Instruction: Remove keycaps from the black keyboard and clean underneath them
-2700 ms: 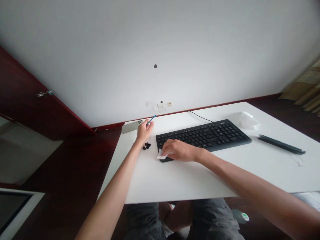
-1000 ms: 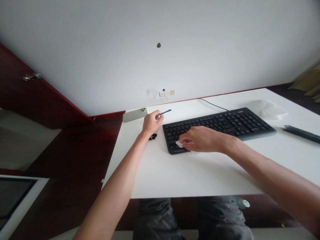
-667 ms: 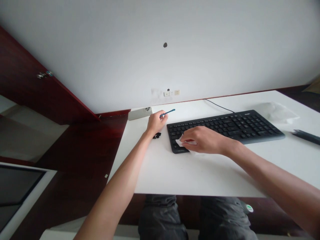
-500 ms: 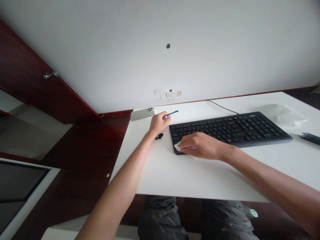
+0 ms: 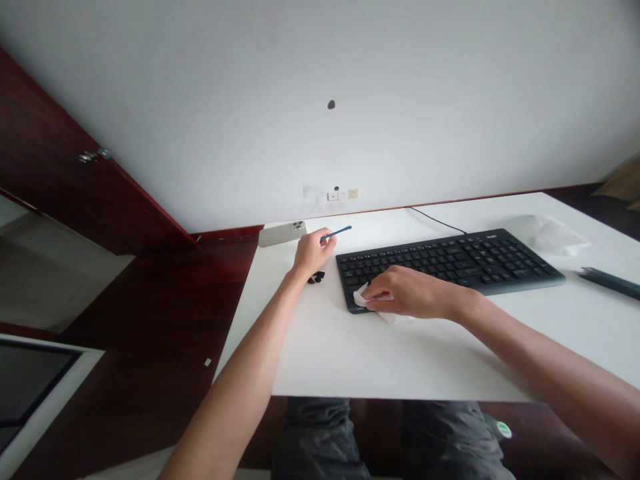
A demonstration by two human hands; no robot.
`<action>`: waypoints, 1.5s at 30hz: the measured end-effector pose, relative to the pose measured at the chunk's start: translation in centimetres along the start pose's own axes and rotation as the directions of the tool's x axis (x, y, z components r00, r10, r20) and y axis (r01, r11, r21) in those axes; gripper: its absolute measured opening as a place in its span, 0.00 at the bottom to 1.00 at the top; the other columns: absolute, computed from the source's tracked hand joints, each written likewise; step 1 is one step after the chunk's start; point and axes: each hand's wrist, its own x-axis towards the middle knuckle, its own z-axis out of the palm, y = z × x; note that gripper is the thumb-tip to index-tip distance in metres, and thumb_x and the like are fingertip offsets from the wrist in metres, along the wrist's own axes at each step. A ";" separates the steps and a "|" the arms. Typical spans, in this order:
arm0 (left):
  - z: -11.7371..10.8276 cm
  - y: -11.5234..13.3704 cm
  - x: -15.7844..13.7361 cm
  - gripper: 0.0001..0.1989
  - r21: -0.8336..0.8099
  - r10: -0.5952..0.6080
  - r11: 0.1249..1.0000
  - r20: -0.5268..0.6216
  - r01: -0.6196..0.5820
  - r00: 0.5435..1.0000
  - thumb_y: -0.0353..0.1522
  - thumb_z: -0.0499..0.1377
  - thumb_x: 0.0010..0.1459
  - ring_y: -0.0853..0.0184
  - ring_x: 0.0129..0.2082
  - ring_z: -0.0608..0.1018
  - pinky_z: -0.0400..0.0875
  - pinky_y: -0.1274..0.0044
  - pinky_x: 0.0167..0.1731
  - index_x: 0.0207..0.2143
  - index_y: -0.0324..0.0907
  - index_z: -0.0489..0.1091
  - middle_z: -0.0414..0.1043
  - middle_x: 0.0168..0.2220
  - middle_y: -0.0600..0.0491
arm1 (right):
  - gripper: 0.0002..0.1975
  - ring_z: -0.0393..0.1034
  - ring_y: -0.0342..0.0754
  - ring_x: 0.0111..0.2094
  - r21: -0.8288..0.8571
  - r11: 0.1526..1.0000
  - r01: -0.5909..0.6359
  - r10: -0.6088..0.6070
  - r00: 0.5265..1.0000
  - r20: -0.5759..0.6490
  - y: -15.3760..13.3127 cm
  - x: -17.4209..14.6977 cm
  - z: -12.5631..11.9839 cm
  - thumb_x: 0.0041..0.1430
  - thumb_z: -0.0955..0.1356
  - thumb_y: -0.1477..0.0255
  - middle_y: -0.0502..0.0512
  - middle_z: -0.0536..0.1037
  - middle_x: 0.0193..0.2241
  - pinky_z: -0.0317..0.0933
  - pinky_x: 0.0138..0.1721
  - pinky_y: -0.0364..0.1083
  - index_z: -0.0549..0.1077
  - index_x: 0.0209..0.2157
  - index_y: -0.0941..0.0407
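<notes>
A black keyboard (image 5: pixel 450 260) lies on the white table. Pinched in the fingers of my right hand (image 5: pixel 410 290) is a white tissue (image 5: pixel 361 296), pressed on the keyboard's near left corner. Part of the tissue hangs below the palm at the table. My left hand (image 5: pixel 311 255) rests on the table off the keyboard's left end, closed around a thin blue stick (image 5: pixel 337 233) that points right. Beside the left wrist sit small black pieces (image 5: pixel 316 277), partly hidden and too small to name surely.
A phone (image 5: pixel 283 234) lies at the table's back left corner. Behind the keyboard runs its cable (image 5: pixel 440 221). To the right are a whitish translucent bag (image 5: pixel 547 235) and a long dark object (image 5: pixel 613 283). Wall sockets (image 5: pixel 343 195) sit beyond the table (image 5: pixel 340 360).
The view has shifted slightly. My right hand stays at the keyboard's left corner with the tissue, only slightly moved. The left hand keeps its hold on the blue stick.
</notes>
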 end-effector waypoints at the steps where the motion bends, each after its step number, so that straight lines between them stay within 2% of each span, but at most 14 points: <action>1: 0.1 0.0 0.0 0.12 0.009 0.000 1.000 0.004 0.000 1.000 0.39 0.58 0.67 0.66 0.30 0.76 0.66 0.76 0.36 0.37 0.43 0.78 0.78 0.30 0.54 | 0.13 0.77 0.49 0.32 0.008 1.000 -0.011 0.011 1.000 0.012 0.0 -0.1 -0.2 0.69 0.68 0.64 0.54 0.85 0.34 0.61 0.36 0.45 0.85 0.39 0.53; 7: 0.3 -0.3 0.2 0.12 0.019 -0.006 1.000 0.030 0.005 1.000 0.40 0.59 0.66 0.65 0.31 0.76 0.65 0.75 0.35 0.39 0.44 0.79 0.80 0.32 0.53 | 0.14 0.71 0.46 0.28 0.018 0.993 -0.114 0.112 0.990 0.091 0.2 -0.7 -1.8 0.69 0.68 0.62 0.50 0.81 0.30 0.58 0.34 0.45 0.85 0.39 0.52; 12: 0.3 -0.6 0.3 0.13 -0.001 -0.012 1.000 0.039 0.012 0.999 0.40 0.58 0.67 0.65 0.31 0.76 0.65 0.75 0.35 0.37 0.43 0.78 0.80 0.32 0.53 | 0.15 0.70 0.46 0.27 0.045 0.971 -0.233 0.224 0.962 0.156 2.0 -1.2 -2.9 0.67 0.69 0.59 0.50 0.81 0.29 0.59 0.29 0.45 0.86 0.38 0.52; 18: 0.7 -1.1 0.6 0.14 -0.032 -0.065 0.997 0.074 0.068 0.995 0.42 0.58 0.66 0.65 0.29 0.74 0.64 0.75 0.33 0.36 0.43 0.77 0.76 0.28 0.54 | 0.13 0.74 0.47 0.29 -0.063 0.985 -0.162 0.166 0.984 0.064 1.7 -1.0 -2.6 0.66 0.68 0.63 0.51 0.84 0.31 0.60 0.33 0.46 0.86 0.38 0.52; 23: 0.9 -2.1 1.0 0.12 -0.146 -0.130 0.979 0.086 0.141 0.988 0.39 0.59 0.64 0.63 0.34 0.78 0.69 0.74 0.37 0.39 0.43 0.79 0.82 0.36 0.52 | 0.13 0.75 0.48 0.29 -0.218 0.948 -0.234 0.250 0.967 0.049 0.2 -1.2 -2.0 0.65 0.67 0.67 0.51 0.84 0.33 0.55 0.32 0.47 0.85 0.42 0.48; 29: 1.2 -2.5 1.0 0.12 -0.120 -0.133 0.982 0.091 0.143 0.987 0.38 0.59 0.63 0.61 0.36 0.80 0.71 0.72 0.40 0.39 0.43 0.81 0.83 0.38 0.51 | 0.14 0.76 0.52 0.31 -0.337 0.907 -0.252 0.284 0.958 0.046 -0.7 -0.8 -1.3 0.62 0.67 0.71 0.54 0.85 0.35 0.50 0.31 0.48 0.84 0.44 0.48; 31: 1.1 -2.4 0.9 0.12 -0.112 -0.137 0.983 0.092 0.147 0.986 0.38 0.59 0.62 0.62 0.36 0.79 0.71 0.73 0.39 0.40 0.43 0.81 0.83 0.38 0.51 | 0.13 0.75 0.51 0.31 -0.306 0.923 -0.234 0.261 0.964 0.053 -0.5 -0.7 -1.2 0.61 0.67 0.72 0.53 0.84 0.33 0.51 0.31 0.48 0.83 0.41 0.49; 34: 1.1 -2.3 0.9 0.12 -0.108 -0.139 0.983 0.091 0.149 0.986 0.39 0.59 0.62 0.62 0.34 0.79 0.70 0.73 0.37 0.39 0.44 0.81 0.83 0.37 0.51 | 0.09 0.71 0.49 0.27 -0.260 0.947 -0.187 0.212 0.975 0.073 0.3 -0.9 -1.8 0.60 0.67 0.72 0.52 0.81 0.28 0.51 0.30 0.48 0.80 0.31 0.51; 36: 1.1 -2.3 1.0 0.12 -0.101 -0.142 0.983 0.093 0.151 0.986 0.38 0.59 0.62 0.63 0.33 0.78 0.69 0.73 0.36 0.40 0.44 0.81 0.82 0.34 0.52 | 0.10 0.68 0.47 0.25 -0.258 0.942 -0.216 0.228 0.973 0.020 1.2 -1.2 -2.7 0.62 0.67 0.71 0.51 0.78 0.24 0.50 0.30 0.48 0.77 0.28 0.52; 38: 1.1 -2.2 1.0 0.13 -0.089 -0.148 0.984 0.099 0.157 0.984 0.38 0.59 0.62 0.64 0.30 0.76 0.67 0.73 0.34 0.40 0.44 0.82 0.80 0.31 0.53 | 0.10 0.66 0.47 0.24 -0.246 0.924 -0.294 0.265 0.953 -0.144 2.1 -1.5 -3.6 0.65 0.66 0.67 0.51 0.77 0.24 0.51 0.30 0.47 0.78 0.31 0.52; 40: 1.1 -2.1 1.0 0.13 -0.077 -0.156 0.983 0.104 0.164 0.982 0.38 0.59 0.62 0.65 0.28 0.74 0.65 0.73 0.33 0.40 0.44 0.82 0.78 0.29 0.55 | 0.12 0.65 0.47 0.25 -0.209 0.917 -0.340 0.258 0.905 -0.339 2.7 -1.7 -4.2 0.68 0.65 0.65 0.52 0.77 0.24 0.53 0.31 0.47 0.79 0.37 0.53; 42: 1.1 -2.0 1.0 0.14 -0.066 -0.162 0.983 0.104 0.170 0.981 0.39 0.58 0.62 0.65 0.28 0.73 0.64 0.73 0.33 0.40 0.44 0.82 0.76 0.28 0.55 | 0.13 0.65 0.46 0.25 -0.166 0.943 -0.290 0.193 0.877 -0.439 2.9 -1.5 -4.1 0.69 0.65 0.64 0.52 0.77 0.25 0.55 0.32 0.47 0.80 0.40 0.54; 45: 1.2 -2.1 1.0 0.13 -0.064 -0.170 0.982 0.093 0.176 0.981 0.39 0.59 0.61 0.64 0.29 0.75 0.66 0.73 0.34 0.40 0.44 0.82 0.78 0.30 0.54 | 0.12 0.69 0.46 0.28 -0.078 0.994 -0.072 0.036 0.919 -0.392 2.5 -0.7 -2.4 0.71 0.67 0.65 0.54 0.80 0.30 0.59 0.35 0.45 0.81 0.41 0.55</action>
